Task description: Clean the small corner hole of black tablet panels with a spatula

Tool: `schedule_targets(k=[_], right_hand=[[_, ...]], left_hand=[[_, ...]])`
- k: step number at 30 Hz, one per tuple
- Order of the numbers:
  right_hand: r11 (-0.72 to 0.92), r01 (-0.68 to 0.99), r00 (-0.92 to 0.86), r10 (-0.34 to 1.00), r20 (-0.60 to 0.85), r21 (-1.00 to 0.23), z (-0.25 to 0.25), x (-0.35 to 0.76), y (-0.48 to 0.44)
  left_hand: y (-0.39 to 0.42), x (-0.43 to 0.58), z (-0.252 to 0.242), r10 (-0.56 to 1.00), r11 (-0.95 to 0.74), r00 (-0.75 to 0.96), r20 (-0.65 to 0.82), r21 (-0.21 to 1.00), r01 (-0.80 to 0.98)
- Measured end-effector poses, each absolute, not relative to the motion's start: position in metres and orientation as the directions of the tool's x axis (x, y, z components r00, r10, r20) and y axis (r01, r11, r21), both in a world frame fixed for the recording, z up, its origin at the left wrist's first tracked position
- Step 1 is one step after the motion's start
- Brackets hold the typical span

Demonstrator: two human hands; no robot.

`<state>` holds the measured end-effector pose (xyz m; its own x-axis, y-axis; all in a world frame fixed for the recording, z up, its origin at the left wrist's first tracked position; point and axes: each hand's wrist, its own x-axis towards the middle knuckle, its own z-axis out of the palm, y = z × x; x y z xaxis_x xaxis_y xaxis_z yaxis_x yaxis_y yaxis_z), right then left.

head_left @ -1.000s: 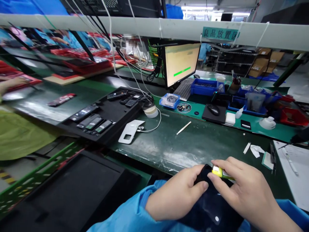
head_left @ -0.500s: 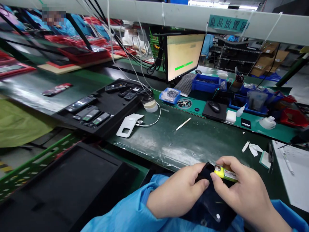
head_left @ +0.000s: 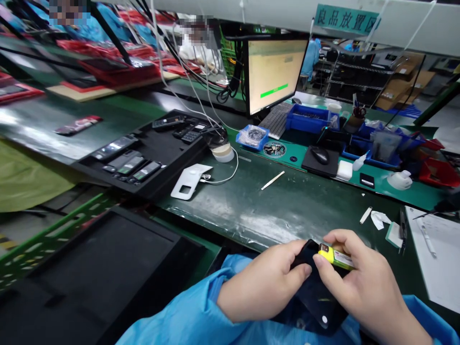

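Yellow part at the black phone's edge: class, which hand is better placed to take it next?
Probably right: the right hand has fingers on the yellow part, while the left hand grips the black phone.

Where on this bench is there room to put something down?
Bare green mat stretches between the white plastic plate and the left hand, below the thin white stick. The far strip is crowded, with blue bins and a mouse.

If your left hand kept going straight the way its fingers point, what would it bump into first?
Probably the black phone: the left hand seems to be touching its edge. It's hard to judge depth from this view, though.
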<state>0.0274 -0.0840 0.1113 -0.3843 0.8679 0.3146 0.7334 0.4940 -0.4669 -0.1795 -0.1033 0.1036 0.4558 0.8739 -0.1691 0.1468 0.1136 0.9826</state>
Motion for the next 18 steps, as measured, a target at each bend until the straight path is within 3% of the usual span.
schedule_targets(k=[8,18], right_hand=[[0.502,0.741,-0.380,0.861,0.338,-0.445,0.1138,0.0205,-0.0826],[0.421,0.762,-0.336,0.907,0.255,-0.492,0.1083,0.0276,-0.0893]], left_hand=[[-0.1037,-0.1792,0.1035,0.868,0.122,0.461,-0.186,0.979,0.166],[-0.1029,-0.1796,0.1038,0.869,0.106,0.468,-0.159,0.985,0.139]])
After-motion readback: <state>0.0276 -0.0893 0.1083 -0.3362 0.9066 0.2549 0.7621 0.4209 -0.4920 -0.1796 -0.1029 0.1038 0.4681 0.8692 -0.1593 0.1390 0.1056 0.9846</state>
